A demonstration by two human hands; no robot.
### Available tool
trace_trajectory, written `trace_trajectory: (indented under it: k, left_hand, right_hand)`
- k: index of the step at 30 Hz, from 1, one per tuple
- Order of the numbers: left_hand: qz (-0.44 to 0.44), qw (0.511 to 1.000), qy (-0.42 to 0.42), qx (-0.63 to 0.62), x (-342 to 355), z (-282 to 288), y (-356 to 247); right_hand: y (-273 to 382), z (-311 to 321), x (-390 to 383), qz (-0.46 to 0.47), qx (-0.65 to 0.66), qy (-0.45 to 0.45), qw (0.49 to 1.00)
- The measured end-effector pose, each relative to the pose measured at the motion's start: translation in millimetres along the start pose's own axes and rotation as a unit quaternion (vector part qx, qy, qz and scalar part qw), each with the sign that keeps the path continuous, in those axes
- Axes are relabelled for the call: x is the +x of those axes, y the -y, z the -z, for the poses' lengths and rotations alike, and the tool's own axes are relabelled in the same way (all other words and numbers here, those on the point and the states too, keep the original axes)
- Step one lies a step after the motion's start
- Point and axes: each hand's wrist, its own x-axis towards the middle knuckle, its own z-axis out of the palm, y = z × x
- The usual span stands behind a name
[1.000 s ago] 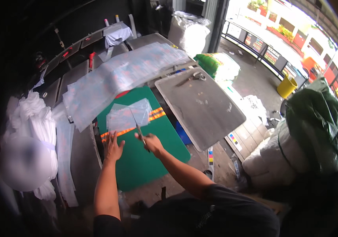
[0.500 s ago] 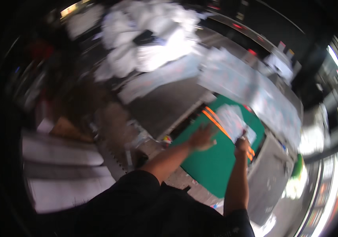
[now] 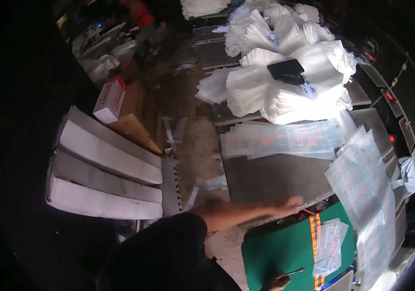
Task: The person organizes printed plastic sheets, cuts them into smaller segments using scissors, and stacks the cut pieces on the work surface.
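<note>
My left hand (image 3: pixel 289 203) reaches over the near edge of a dark grey tabletop (image 3: pixel 275 177); motion smears its fingers, and nothing can be made out in it. Low in the view, my right hand (image 3: pixel 277 282) is closed around a thin-bladed metal tool (image 3: pixel 292 272) whose exact kind is unclear. The blade points right, over a green board (image 3: pixel 275 247) crossed by orange-edged bands (image 3: pixel 314 237). Several small translucent printed sheets (image 3: pixel 332 242) lie overlapping on the board, beside the blade's tip.
Long printed plastic sheets (image 3: pixel 285 138) lie along the tabletop, and more sheets (image 3: pixel 367 194) drape at the right. Behind are piled white bags (image 3: pixel 285 92) with a black phone-like object (image 3: pixel 286 70) on top. White padded blocks (image 3: pixel 105 160) and cardboard boxes (image 3: pixel 137 116) stand left.
The view has swung left, so the board now sits lower right. My left hand has gone from over the board to the tabletop edge. My right hand stays by the board.
</note>
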Motion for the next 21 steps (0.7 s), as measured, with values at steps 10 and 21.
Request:
trace_trajectory:
  k: [10,21]
  left_hand:
    - [0.191,0.824,-0.179,0.503,10.2,188.7,70.0]
    - [0.040,0.842,-0.219,0.492,25.2,200.1,107.1]
  right_hand:
    - [34.3,-5.9,-5.3,0.013,-0.049,-0.036,0.998]
    - [8.1,-34.4,8.8,-0.059,0.339,-0.096,0.934]
